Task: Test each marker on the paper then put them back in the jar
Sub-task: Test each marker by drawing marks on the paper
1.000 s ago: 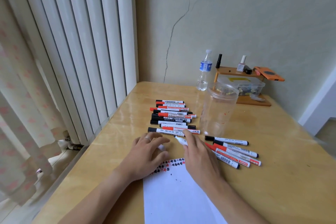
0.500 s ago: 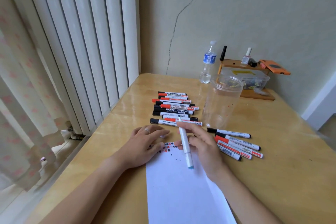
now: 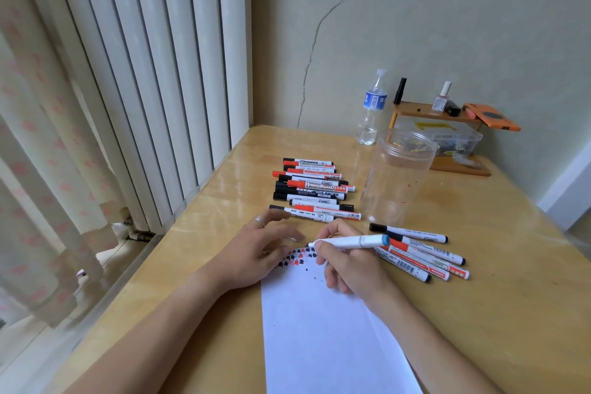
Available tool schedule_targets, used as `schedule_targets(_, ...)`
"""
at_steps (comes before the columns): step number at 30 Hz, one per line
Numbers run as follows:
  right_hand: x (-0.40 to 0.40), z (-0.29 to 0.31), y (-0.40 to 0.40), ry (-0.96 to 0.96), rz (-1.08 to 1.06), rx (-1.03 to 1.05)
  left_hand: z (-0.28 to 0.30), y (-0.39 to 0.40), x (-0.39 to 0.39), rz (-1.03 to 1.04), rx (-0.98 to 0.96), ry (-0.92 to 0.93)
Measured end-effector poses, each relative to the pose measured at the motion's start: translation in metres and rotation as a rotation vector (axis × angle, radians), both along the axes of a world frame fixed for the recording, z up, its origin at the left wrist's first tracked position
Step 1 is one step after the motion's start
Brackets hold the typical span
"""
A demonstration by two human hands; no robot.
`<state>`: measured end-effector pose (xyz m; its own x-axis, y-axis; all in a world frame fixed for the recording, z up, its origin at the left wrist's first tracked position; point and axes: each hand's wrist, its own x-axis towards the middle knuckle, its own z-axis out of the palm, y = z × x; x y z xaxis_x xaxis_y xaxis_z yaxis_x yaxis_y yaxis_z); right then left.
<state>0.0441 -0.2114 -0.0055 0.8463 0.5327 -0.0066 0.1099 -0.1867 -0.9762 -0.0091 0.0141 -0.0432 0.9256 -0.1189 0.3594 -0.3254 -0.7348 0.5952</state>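
Observation:
My right hand (image 3: 347, 261) grips a white marker with a blue end (image 3: 355, 240), its tip down at the top edge of the white paper (image 3: 326, 333) among red and black test marks (image 3: 297, 257). My left hand (image 3: 260, 251) lies flat on the paper's top left corner, fingers spread. A clear plastic jar (image 3: 398, 181) stands open behind my right hand, with no markers in it. Several red and black markers (image 3: 311, 190) lie in a row left of the jar. A second group of markers (image 3: 422, 254) lies right of my right hand.
A water bottle (image 3: 371, 109), a small wooden shelf (image 3: 431, 112) with bottles and an orange case, and a clear storage box (image 3: 447, 137) stand at the table's far side by the wall. A radiator (image 3: 144, 73) and curtain run along the left edge.
My right hand picked the white marker up, swung it round so its blue end points right, and brought its tip down to the paper. My left hand stayed on the paper.

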Motion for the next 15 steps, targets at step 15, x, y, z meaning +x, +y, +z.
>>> schedule_targets(15, 0.0007, -0.0004, 0.0089, -0.015, -0.134, -0.097, -0.001, 0.0027, 0.0042, -0.036, 0.101, -0.037)
